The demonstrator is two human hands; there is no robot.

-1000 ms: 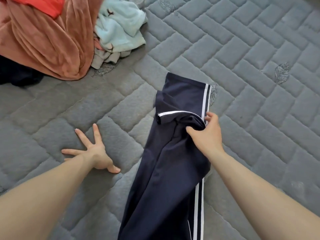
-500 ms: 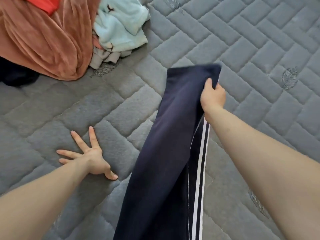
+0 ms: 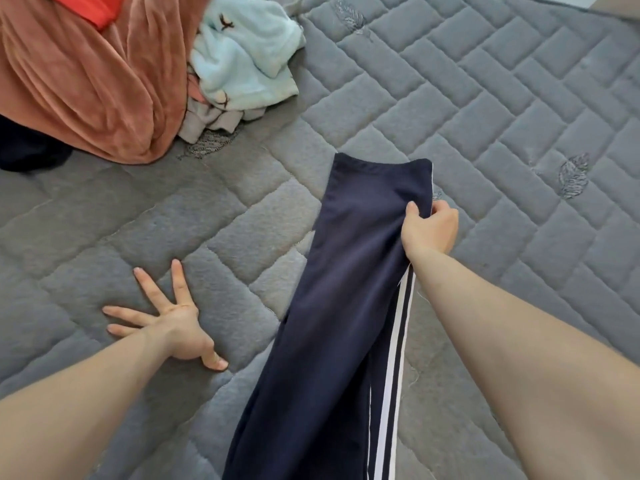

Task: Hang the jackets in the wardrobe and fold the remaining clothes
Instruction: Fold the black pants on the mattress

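A pair of navy trousers [image 3: 332, 306] with white side stripes lies lengthwise on the grey quilted mattress [image 3: 485, 116], running from the bottom edge of the view up towards the middle, one end reaching away from the person. The right hand [image 3: 429, 230] grips the fabric near that far end on its right edge, thumb on top and fingers curled under, so the cloth bunches and creases at the pinch; the stripes show just below the wrist and continue down along the right side of the garment. The left hand [image 3: 173, 320] is apart from the trousers, to their left, pressed flat on the mattress with fingers spread and straight, holding nothing. At the upper left sits a heap of other clothes: a large rust-brown garment [image 3: 86, 81] with a bright red piece [image 3: 93, 8] at its top, a pale blue fleece [image 3: 242, 57] beside it printed with small dark figures, and a beige item [image 3: 211, 123] tucked under the fleece. A dark cloth [image 3: 27, 147] shows at the left edge below the brown one. Leaf motifs are stitched into the mattress cover here and there.
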